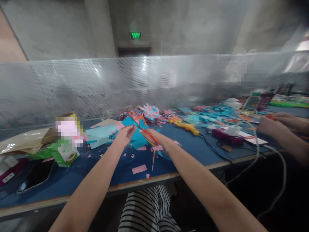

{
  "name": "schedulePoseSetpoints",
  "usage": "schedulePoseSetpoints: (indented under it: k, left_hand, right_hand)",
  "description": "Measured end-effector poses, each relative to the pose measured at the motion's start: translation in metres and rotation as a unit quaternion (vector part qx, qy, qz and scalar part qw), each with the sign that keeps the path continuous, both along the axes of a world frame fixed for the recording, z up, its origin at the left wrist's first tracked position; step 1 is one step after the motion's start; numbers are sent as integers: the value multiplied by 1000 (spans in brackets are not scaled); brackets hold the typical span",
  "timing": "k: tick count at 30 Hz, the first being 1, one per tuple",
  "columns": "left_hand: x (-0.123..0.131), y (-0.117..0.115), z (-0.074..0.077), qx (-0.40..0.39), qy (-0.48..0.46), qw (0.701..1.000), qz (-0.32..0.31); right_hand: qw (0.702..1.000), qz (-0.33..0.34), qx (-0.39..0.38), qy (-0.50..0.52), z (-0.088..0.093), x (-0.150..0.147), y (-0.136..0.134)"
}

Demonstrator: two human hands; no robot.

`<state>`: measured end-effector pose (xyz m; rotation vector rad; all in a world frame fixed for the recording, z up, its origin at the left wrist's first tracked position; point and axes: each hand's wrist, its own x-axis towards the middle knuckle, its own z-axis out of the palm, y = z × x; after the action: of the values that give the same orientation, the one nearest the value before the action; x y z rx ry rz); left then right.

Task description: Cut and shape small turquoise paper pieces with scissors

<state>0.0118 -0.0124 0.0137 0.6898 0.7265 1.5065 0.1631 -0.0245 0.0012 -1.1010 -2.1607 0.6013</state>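
In my right hand [154, 137] is a pair of scissors [152, 139] with red-orange handles, the blades pointing up and left. My left hand [126, 134] pinches a piece of blue paper [131, 121] beside the blades. Whether the blades touch the paper I cannot tell. More blue paper [139, 139] lies below and between my hands. A light blue sheet [100, 132] rests left of my left hand. Small pink paper scraps [139, 169] and a thin stick [153, 160] lie on the table in front of me.
Paper flowers [149, 112] are heaped behind my hands. A yellow glue gun [189, 127] trails its black cord to the right. Left are a green box [65, 154] and a phone [37, 175]. A co-worker's hands [275, 124] hold orange-handled scissors at right, near a purple power strip [227, 137].
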Motion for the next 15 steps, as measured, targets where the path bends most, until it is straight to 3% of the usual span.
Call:
schedulePoseSetpoints:
  k: [9,15]
  left_hand:
    - [-1,2,-2,-2,-4,1000,-7]
    - [-3,3,-2,-32,27,999,-12]
  right_hand:
    - [999,-48,-6,-23,10,-5,-8]
    - [996,-74,-36,18,0,1,4]
